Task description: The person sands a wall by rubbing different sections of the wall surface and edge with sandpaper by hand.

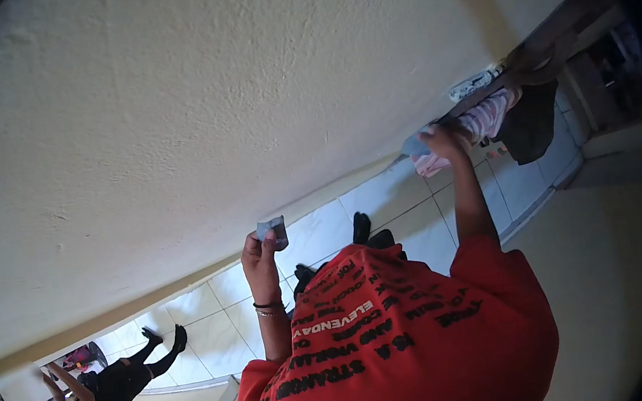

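My left hand, with bands round its wrist, pinches a small grey square piece near the foot of the pale wall. My right hand reaches forward on the right side, its fingers closed on a light blue-grey piece whose material I cannot make out. Just beside that hand, pink and white striped cloth hangs along a dark wooden bar.
A dark cloth hangs further right, and a patterned folded item lies by the bar. White floor tiles run below the wall. Another person in dark clothes is at the lower left, arms raised.
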A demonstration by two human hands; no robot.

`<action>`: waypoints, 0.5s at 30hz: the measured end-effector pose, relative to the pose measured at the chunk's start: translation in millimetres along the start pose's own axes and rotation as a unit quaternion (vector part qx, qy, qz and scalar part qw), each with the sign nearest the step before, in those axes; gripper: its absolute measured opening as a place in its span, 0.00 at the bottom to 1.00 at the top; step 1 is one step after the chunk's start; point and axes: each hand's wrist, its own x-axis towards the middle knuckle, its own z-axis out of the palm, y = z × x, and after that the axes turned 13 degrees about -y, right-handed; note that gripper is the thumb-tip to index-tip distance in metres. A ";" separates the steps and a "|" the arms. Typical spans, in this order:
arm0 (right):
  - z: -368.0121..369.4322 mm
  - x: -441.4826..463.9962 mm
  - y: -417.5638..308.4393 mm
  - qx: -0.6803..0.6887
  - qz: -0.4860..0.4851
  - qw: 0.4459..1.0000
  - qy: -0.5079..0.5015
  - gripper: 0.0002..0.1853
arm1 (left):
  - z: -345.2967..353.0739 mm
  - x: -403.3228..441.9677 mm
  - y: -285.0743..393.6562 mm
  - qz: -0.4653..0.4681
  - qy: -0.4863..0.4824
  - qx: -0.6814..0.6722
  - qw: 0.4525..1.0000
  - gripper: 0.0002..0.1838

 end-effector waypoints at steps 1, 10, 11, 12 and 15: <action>-9.3 -10.8 -7.4 -0.079 0.032 0.996 0.034 0.21 | -0.9 4.2 -1.8 0.002 -0.004 -0.003 1.000 0.08; 124.9 112.8 33.8 0.038 -0.095 0.991 -0.091 0.24 | -17.7 -15.3 -28.3 0.053 0.110 -0.006 0.993 0.07; 148.2 115.2 14.2 0.072 -0.151 0.979 -0.112 0.23 | -23.2 -22.1 -32.9 0.049 0.122 -0.007 0.991 0.07; 173.0 115.7 -5.4 0.109 -0.208 0.963 -0.133 0.22 | -27.1 -28.5 -39.6 0.046 0.135 -0.005 0.990 0.07; 258.7 117.2 -69.7 0.186 -0.226 0.929 -0.224 0.20 | -40.9 -45.7 -63.8 0.055 0.167 -0.010 0.984 0.07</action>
